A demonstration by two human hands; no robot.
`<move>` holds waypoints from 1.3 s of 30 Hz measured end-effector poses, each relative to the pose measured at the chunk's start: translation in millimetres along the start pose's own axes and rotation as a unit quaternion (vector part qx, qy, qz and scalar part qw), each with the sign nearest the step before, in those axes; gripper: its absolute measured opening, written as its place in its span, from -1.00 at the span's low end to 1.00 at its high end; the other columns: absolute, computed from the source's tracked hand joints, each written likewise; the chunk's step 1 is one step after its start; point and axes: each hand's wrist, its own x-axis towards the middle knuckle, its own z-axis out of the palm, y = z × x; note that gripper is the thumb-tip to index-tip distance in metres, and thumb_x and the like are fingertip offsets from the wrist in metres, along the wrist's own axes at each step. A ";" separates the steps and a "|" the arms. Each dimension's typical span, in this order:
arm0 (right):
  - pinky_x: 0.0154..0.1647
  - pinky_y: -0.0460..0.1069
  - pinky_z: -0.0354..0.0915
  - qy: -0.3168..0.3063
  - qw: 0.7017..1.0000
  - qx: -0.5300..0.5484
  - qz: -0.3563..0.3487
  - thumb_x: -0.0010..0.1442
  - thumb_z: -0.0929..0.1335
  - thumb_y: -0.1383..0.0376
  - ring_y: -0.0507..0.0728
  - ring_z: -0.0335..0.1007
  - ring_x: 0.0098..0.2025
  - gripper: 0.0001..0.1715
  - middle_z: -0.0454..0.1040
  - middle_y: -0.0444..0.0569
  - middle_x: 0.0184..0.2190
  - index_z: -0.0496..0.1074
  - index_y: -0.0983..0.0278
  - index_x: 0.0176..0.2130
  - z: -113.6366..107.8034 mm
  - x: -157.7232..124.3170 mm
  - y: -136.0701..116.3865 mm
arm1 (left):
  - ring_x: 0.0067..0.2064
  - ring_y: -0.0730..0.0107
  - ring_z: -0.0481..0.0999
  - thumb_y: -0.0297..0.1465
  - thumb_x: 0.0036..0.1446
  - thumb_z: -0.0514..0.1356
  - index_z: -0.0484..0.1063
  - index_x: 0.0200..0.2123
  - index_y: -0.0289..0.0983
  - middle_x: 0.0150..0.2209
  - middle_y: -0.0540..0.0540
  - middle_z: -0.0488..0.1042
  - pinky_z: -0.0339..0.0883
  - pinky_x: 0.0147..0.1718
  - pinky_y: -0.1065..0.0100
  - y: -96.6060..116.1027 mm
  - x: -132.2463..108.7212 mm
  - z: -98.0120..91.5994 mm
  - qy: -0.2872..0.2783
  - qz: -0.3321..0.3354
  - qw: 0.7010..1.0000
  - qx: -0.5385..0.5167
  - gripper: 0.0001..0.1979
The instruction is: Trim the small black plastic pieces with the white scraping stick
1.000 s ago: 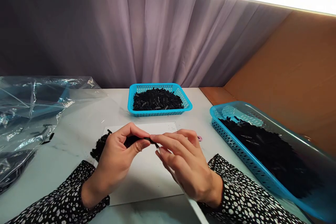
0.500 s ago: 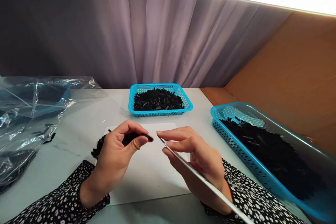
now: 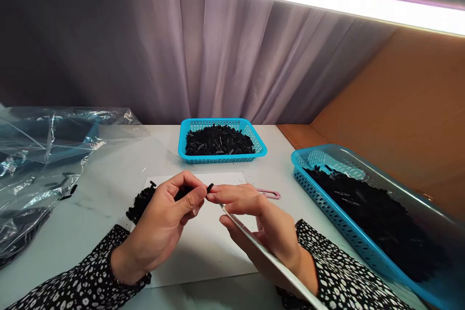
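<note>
My left hand [image 3: 165, 223] is closed on a bunch of small black parts, and one black part [image 3: 209, 187] sticks out between its thumb and forefinger. My right hand [image 3: 259, 225] meets it fingertip to fingertip and pinches that same part. In its palm the right hand also grips a long thin metal blade [image 3: 271, 259] that runs down toward the lower right. Both hands hover over a white sheet [image 3: 203, 247] on the pale table. A pile of loose black parts [image 3: 140, 201] lies on the sheet's left edge, just behind my left hand.
A small blue basket [image 3: 221, 140] of black parts stands at the back centre. A larger blue basket [image 3: 366, 213] of black parts fills the right side. Crumpled clear plastic bags [image 3: 43, 155] lie at the left. A pink clip [image 3: 269, 194] rests behind my right hand.
My right hand drew back from the left half a second ago, then came in again and now pinches the black part. The blade swung with it.
</note>
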 end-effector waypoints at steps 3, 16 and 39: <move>-0.08 0.16 0.56 -0.017 1.000 -0.022 -0.014 0.30 0.38 0.47 0.20 0.63 -0.03 -0.79 0.66 0.09 -0.14 0.37 0.18 -0.13 -1.6 1.2 -0.1 | -0.43 0.51 0.20 -0.22 -0.08 0.53 0.54 -0.39 -0.22 -0.50 0.08 0.36 0.12 -0.40 0.45 -1.9 1.1 -2.1 0.001 -0.007 1.000 -0.010 -0.70; -0.08 0.19 0.50 -0.008 0.999 -0.024 0.039 0.29 0.40 0.43 0.21 0.61 -0.03 -0.82 0.67 0.07 -0.08 0.37 0.18 -0.15 -2.1 2.5 1.5 | -0.47 0.57 0.16 -0.16 -0.02 0.49 0.64 -0.32 -0.23 -0.53 0.08 0.37 0.10 -0.42 0.50 -1.3 0.9 -6.0 -0.011 -0.037 0.999 -0.028 -0.70; -0.18 0.10 0.38 -0.017 0.998 -0.063 -0.004 0.23 0.38 0.54 0.15 0.60 -0.21 -0.79 0.66 0.05 -0.13 0.45 0.24 -0.22 -6.4 6.8 -7.2 | -0.57 0.61 0.25 -0.22 -0.08 0.52 0.54 -0.46 -0.25 -0.58 0.09 0.45 0.17 -0.57 0.57 -8.2 2.6 -5.6 -0.009 0.130 0.988 0.081 -0.70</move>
